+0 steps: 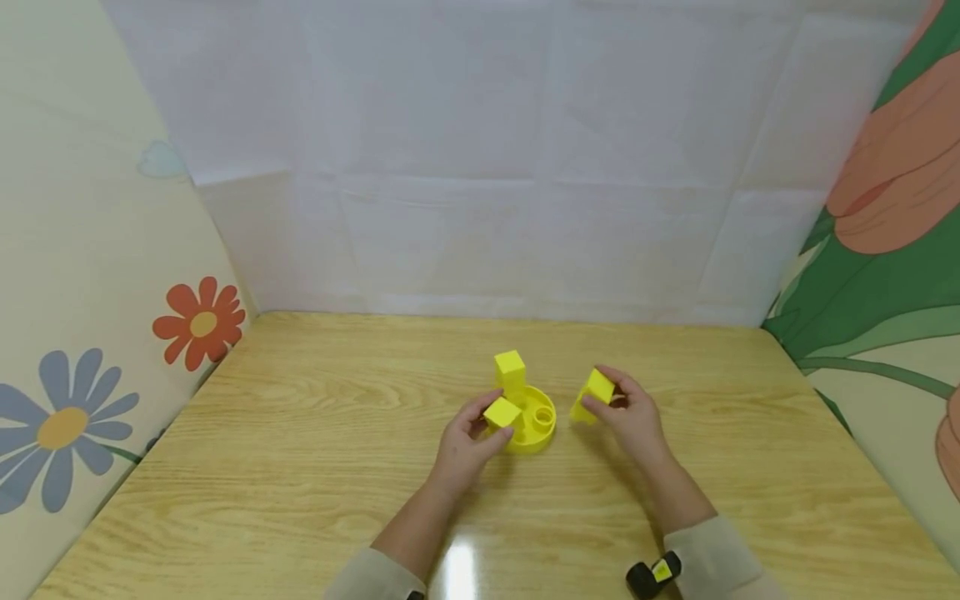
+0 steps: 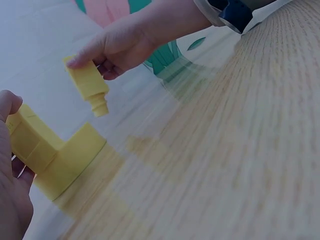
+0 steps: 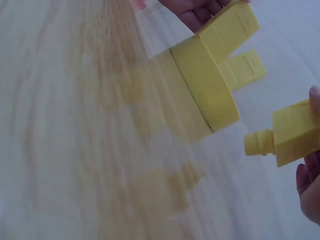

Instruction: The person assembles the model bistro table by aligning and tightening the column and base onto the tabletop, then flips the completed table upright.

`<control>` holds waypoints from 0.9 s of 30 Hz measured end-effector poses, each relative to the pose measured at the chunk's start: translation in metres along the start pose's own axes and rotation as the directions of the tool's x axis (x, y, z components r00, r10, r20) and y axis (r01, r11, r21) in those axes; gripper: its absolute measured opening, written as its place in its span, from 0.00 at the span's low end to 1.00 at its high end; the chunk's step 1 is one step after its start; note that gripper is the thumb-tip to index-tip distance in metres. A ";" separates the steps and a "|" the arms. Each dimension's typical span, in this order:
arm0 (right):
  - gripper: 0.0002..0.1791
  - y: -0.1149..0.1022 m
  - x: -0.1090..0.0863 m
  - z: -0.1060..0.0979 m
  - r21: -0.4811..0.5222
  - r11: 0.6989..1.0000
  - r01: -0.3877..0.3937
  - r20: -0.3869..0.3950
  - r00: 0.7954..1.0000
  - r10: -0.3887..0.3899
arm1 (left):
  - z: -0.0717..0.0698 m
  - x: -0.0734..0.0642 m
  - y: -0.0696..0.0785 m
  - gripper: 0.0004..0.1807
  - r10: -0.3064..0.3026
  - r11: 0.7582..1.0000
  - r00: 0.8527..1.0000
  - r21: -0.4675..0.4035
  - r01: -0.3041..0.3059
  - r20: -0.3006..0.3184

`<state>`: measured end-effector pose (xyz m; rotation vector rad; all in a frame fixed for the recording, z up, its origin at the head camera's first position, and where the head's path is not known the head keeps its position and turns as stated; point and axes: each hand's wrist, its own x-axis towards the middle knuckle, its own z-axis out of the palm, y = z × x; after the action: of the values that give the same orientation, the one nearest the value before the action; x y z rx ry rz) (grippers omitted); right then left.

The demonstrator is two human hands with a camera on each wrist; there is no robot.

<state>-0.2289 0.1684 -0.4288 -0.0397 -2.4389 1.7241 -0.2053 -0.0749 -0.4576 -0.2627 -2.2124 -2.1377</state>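
A round yellow base (image 1: 531, 447) rests on the table with two square-topped yellow blocks upright in it. The rear block (image 1: 510, 371) stands untouched. My left hand (image 1: 459, 454) grips the nearer block (image 1: 502, 413) between thumb and fingers, at the base's left side. On the base's right, a round socket (image 1: 543, 416) is uncovered. My right hand (image 1: 636, 423) holds a third yellow block (image 1: 598, 387) just right of the base, apart from it. This block's ridged round stem (image 3: 258, 143) points down toward the table and slightly toward the base, as the right wrist view shows.
The wood-grain table (image 1: 300, 467) extends around the base on all sides. A white cloth (image 1: 450, 242) hangs along its back edge. Flower-printed panels (image 1: 82, 250) flank it left and right. A black device (image 1: 654, 575) sits at the right wrist.
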 end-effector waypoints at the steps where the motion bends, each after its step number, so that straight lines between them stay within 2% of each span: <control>1: 0.29 -0.001 0.000 0.002 -0.006 1.000 0.009 0.001 1.000 -0.009 | 0.000 0.000 0.000 0.29 0.006 1.000 1.000 -0.011 -0.006 0.006; 6: 0.29 -0.008 -0.003 0.009 -0.013 0.999 0.052 0.028 0.998 -0.051 | 0.000 0.001 -0.002 0.28 0.044 0.997 0.999 -0.057 -0.043 0.018; 11: 0.29 -0.015 -0.004 0.017 -0.015 0.998 0.062 0.089 0.994 -0.060 | 0.000 0.002 -0.003 0.26 0.066 0.990 0.998 -0.126 -0.063 0.022; 22: 0.29 -0.026 -0.002 0.034 -0.050 0.992 0.117 0.151 0.983 -0.108 | -0.003 0.002 0.000 0.27 0.018 0.991 1.000 -0.135 -0.015 0.022; 27: 0.29 -0.024 0.001 0.038 -0.080 0.992 0.100 0.173 0.981 -0.085 | -0.004 0.002 0.001 0.27 0.016 0.993 1.000 -0.118 -0.013 0.026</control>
<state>-0.2332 0.1252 -0.4190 0.2163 -2.5895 1.6420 -0.2073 -0.0786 -0.4566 -0.3135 -2.0939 -2.2737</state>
